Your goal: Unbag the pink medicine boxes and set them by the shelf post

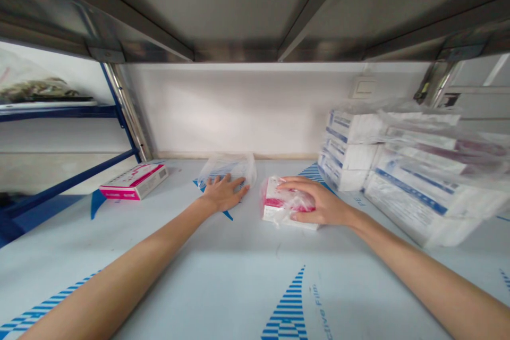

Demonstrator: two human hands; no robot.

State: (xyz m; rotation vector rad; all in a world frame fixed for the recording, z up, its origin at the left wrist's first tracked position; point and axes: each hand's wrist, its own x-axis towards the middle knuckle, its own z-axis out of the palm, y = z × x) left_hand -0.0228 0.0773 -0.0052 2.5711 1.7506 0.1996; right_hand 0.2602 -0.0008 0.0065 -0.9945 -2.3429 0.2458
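Note:
My left hand (226, 194) lies with fingers spread at the near edge of a clear plastic bag (243, 164), which rests flat on the shelf surface. To its right, my right hand (319, 202) curls its thumb and fingers around a pink and white box (273, 210) wrapped in crinkled clear plastic. That box sits on the shelf, its right side partly hidden by the hand. Off to the left, apart from both hands, stands another pink and white box (135, 183) with no wrapping visible.
On the right, several white and blue boxes (414, 191) are stacked in clear plastic. A metal shelf (239, 5) hangs low overhead, with metal posts (127, 111) at both sides. Behind is a white wall (239, 111) with a switch (364, 87). Printed film covers the lower shelf (223, 287).

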